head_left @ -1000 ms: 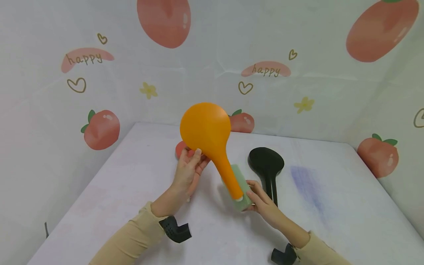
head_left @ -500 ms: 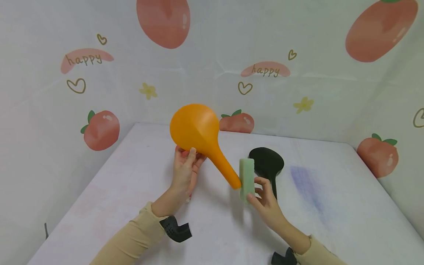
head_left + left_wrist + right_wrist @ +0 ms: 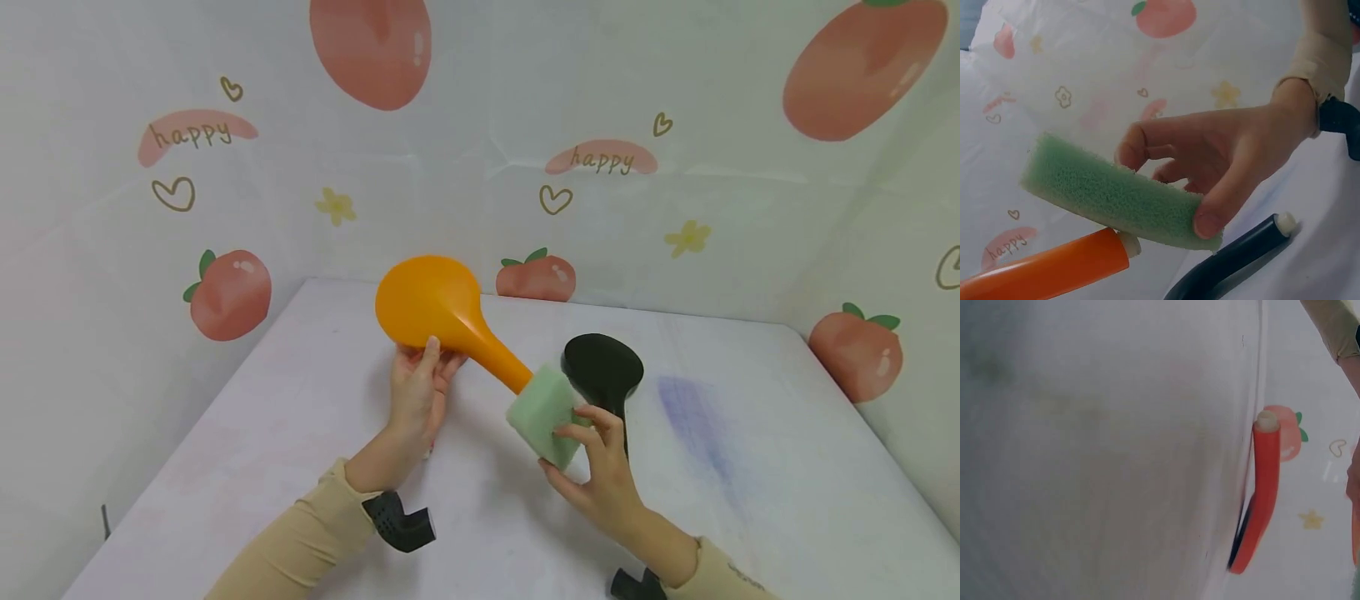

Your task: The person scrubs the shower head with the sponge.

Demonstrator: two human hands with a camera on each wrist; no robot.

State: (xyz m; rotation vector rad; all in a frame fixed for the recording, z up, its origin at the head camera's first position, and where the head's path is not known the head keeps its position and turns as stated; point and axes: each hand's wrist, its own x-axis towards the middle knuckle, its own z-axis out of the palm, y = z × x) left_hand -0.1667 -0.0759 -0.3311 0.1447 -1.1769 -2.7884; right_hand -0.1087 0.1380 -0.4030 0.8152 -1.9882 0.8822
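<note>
My left hand (image 3: 415, 398) holds up an orange handheld shower head (image 3: 431, 302) by the lower edge of its round head, thumb in front. Its handle slants down to the right and ends in a pale tip. A pale green sponge (image 3: 542, 414) is pinched between thumb and fingers of my right hand (image 3: 606, 475). In the left wrist view the sponge lies right over the end of the orange handle (image 3: 1054, 265). A red shower head (image 3: 1266, 481) lies on the table, mostly hidden by my left hand in the head view.
A black shower head (image 3: 603, 365) lies on the white table (image 3: 247, 467) behind my right hand, its handle partly covered. A bluish smear (image 3: 697, 425) marks the cloth to the right. A fruit-printed backdrop (image 3: 450, 167) stands behind the table.
The orange shower head has moved left and tipped, its handle now lying flatter. The sponge has turned from behind the handle to its end, and more of my right hand's fingers show.
</note>
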